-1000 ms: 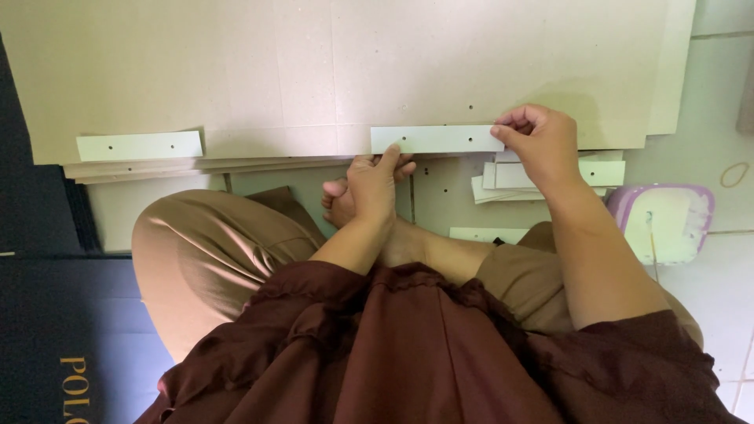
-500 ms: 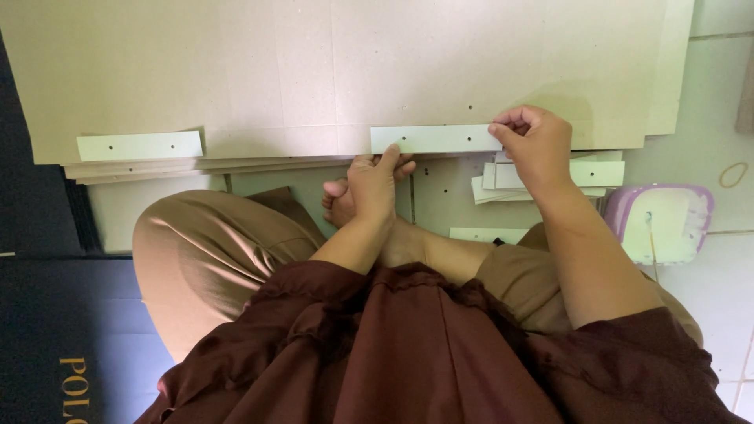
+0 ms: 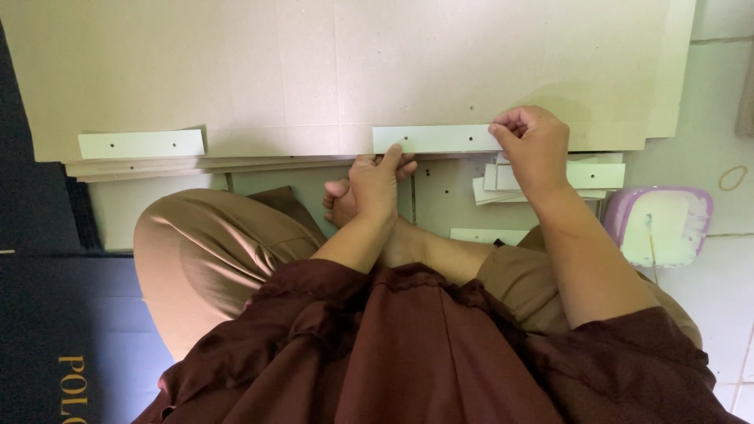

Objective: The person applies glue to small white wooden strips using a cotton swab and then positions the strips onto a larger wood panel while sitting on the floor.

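Hands work at the near edge of a big tan board (image 3: 314, 71) that lies flat on the tiled floor (image 3: 707, 149). A pale strip (image 3: 436, 138) with small holes sits along that edge, and both hands are on it: the right hand (image 3: 534, 145) pinches its right end between thumb and fingertips, closed on it, while the left hand (image 3: 377, 184) comes up from below with fingers pressed to the strip's left part, thumb side tucked under the board's edge. The two hands are apart, one at each end of the strip. A second strip (image 3: 141, 144) of the same kind lies further left on the same edge, untouched. Just under the right hand a loose pile of more strips (image 3: 589, 174) rests on the floor, and one more strip (image 3: 487, 235) shows near the person's knee. A purple-rimmed tray (image 3: 664, 224) sits to the right, with a rubber band (image 3: 733, 177) beyond it. The person sits cross-legged in tan trousers and a dark red top.
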